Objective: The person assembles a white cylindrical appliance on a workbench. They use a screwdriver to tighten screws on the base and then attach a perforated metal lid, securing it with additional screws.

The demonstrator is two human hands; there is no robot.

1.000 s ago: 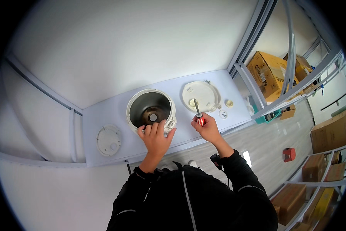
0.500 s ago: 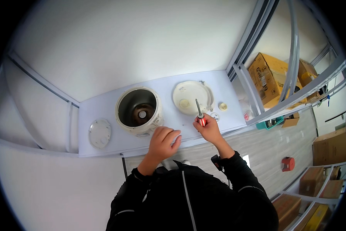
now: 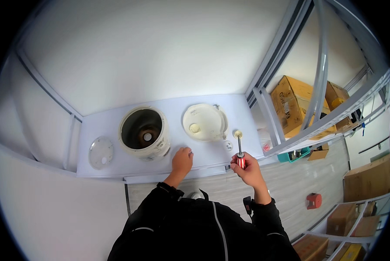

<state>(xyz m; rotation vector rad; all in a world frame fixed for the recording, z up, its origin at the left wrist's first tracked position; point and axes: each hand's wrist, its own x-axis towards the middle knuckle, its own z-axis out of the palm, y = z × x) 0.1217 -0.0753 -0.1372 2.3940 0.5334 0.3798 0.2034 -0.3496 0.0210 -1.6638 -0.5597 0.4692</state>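
My right hand grips a screwdriver by its red and white handle, and the metal shaft points away from me. Its tip appears over a small round cream-coloured part. My left hand is curled closed above the table's front edge; a pinch of its fingers may hold something too small to make out. Beyond it stands a white cooker body, open at the top, with a dark inside and a pale disc at the bottom. A round white lid lies to its right, near a small white disc with holes.
A round white cover plate lies at the left on the white table. Metal frame posts rise at the table's right end. Cardboard boxes, a teal bin and a red stool are farther right.
My right hand has carried the screwdriver rightward, from over the lid to the small round part. My left hand's fingers have curled in more closely. The whole view has shifted slightly.
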